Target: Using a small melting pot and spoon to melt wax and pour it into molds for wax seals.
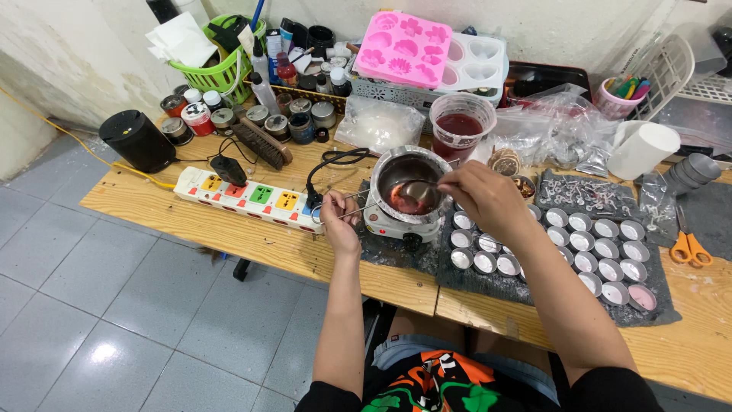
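Red wax, half melted, sits in the small steel melting pot [409, 183] on its little hotplate [396, 225], at the middle of the wooden bench [229, 229]. With my left hand [339, 221] I have closed my fingers round the pot's thin wire handle [358, 210], steadying it from the left. My right hand [480, 198] pinches a metal spoon [415, 191] between thumb and fingertips, its bowl down inside the pot, just at the wax; whether it actually dips in I can't quite tell from this angle.

I judge this to be the stirring step: the wax is being worked until smooth. On the dark mat to the right stand rows of little foil cups [587, 252], nearly all unfilled, with one pink one at the near right corner. Next would call for a firm hold on that handle and a level, slow tilt or spoonful over a cup, keeping clear of the power strip [252, 198] to the left.
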